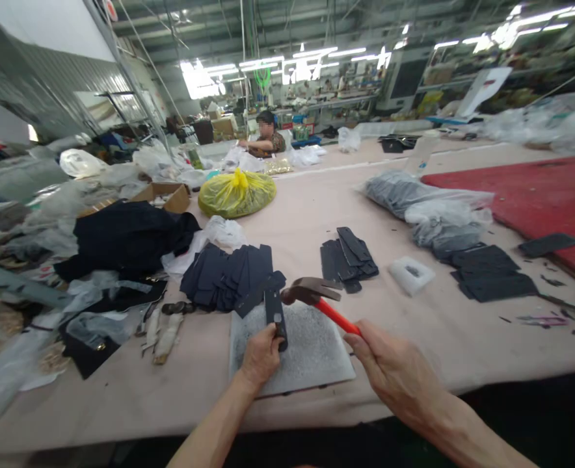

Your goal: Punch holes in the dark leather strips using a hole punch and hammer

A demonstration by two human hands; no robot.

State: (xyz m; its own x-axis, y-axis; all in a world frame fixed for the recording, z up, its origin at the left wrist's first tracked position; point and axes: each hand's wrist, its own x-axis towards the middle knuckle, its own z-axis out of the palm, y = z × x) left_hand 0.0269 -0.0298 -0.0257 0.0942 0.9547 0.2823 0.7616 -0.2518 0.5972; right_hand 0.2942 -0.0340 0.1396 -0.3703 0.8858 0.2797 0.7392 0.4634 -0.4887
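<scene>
My right hand (389, 367) grips the orange handle of a claw hammer (317, 296), whose dark head hovers over a grey pitted work slab (307, 351) at the table's front edge. My left hand (261, 354) pinches a dark narrow fabric strip (274, 309) that stands on the slab, just left of the hammer head. A heap of dark blue cut pieces (226, 276) lies right behind the slab. Another small stack of black strips (348, 257) sits behind the hammer.
A black garment pile (126, 237) and cardboard box (165, 195) lie at left, a yellow bag (236, 192) behind. Bagged grey pieces (424, 208), black panels (487, 273), a white foam block (411, 274) and a red mat (536, 195) are at right. A person (267, 133) sits far back.
</scene>
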